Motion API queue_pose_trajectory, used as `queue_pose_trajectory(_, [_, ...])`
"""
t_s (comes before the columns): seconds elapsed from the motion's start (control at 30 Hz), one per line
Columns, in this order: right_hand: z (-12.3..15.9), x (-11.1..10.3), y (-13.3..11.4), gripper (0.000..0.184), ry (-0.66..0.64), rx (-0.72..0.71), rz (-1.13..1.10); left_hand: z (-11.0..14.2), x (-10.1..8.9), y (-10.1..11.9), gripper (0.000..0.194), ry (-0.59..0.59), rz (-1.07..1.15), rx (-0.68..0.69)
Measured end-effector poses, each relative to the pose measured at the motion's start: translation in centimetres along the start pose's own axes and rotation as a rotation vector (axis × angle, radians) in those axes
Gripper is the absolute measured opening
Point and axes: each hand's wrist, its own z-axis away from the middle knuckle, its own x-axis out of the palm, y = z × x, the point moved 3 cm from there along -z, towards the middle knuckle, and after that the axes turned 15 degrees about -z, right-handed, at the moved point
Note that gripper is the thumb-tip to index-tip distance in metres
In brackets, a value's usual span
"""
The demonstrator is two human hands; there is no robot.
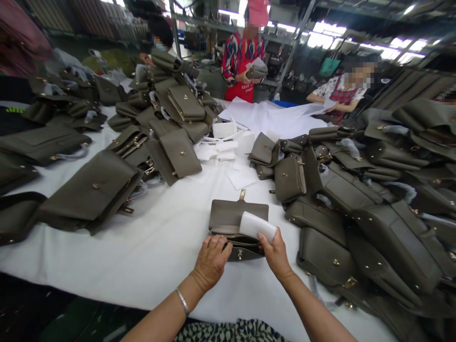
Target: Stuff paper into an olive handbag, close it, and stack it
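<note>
In front of me on the white-covered table lies an olive-grey handbag (238,213), its flap folded back and its mouth open toward me. My left hand (213,259) grips the bag's front edge at the left, fingers curled over the rim. In my right hand (275,251) is a folded sheet of white paper (257,225), held over the right side of the bag's opening. The fingertips of that hand are close to the bag's edge; whether they touch it I cannot tell. The inside of the bag is mostly dark.
Heaps of similar handbags rise on the left (90,183) and on the right (399,237). White paper pieces (224,147) lie scattered beyond my bag, with large white sheets (263,114) farther back. Across the table, a person in a red apron (244,57) and other people are at work.
</note>
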Motion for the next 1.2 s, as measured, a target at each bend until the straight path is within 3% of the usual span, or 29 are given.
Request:
queue_pose_trajectory(0.13, [0.1,0.0,-0.2,0.035,0.020,-0.057,0.057,-1.2,-0.8,0.7,0.031,-0.118,-0.038,-0.001])
queue_pose_trajectory(0.3, [0.2,0.3,-0.4,0.035,-0.009,-0.055,0.031,-2.7,-1.5,1.0,0.020,-0.262,-0.011,-0.016])
queue_pose_trajectory(0.5, [0.7,-0.2,-1.1,0.037,0.006,-0.134,0.101,-3.0,-1.1,1.1,0.017,-0.340,0.055,-0.011])
queue_pose_trajectory(0.57, [1.0,-0.3,-1.5,0.033,-0.102,-0.200,0.178,-2.8,-1.1,1.0,0.017,-0.367,0.094,-0.001])
queue_pose_trajectory(0.73, [1.5,0.0,-2.6,0.019,-0.580,-0.354,0.534,-2.5,-1.5,0.6,0.021,-0.422,0.136,0.003])
queue_pose_trajectory(0.87, [0.3,0.5,-3.5,0.017,-0.673,-0.431,0.830,-2.2,-1.7,0.3,0.017,-0.432,0.138,0.023])
queue_pose_trajectory(1.03, [-0.6,1.9,-5.7,0.033,-0.832,-0.523,1.056,-2.1,-1.9,0.0,0.022,-0.418,0.130,0.013])
queue_pose_trajectory(1.2, [-0.2,3.6,-5.9,0.035,-0.996,-0.572,1.193,-2.5,-1.7,0.2,0.023,-0.412,0.181,0.028])
